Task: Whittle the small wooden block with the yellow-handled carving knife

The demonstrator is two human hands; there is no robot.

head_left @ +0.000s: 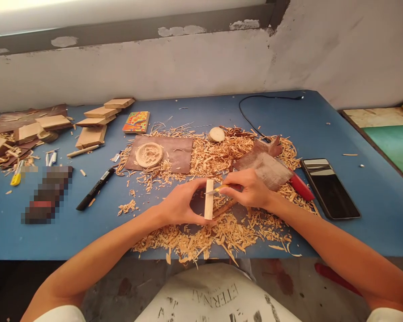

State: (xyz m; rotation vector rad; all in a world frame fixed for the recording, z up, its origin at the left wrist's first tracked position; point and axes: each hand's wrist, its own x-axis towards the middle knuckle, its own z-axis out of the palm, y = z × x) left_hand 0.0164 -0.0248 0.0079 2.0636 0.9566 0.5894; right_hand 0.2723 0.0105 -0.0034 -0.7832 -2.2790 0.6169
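Note:
My left hand (179,206) grips a small pale wood strip (208,199), held upright above the blue table (87,232). My right hand (250,188) holds a carving knife (215,190) with a yellowish handle, its short blade touching the upper edge of the strip. A thick litter of wood shavings (221,230) lies under and around both hands. Behind them a brown mat (177,154) carries a round carved wooden disc (149,154).
A black phone (329,188) lies at the right beside a red-handled tool (301,187). A black marker (94,190) and a pencil (84,150) lie left of the mat. Wood blocks (94,123) are stacked at the far left. A black cable (251,116) runs along the back.

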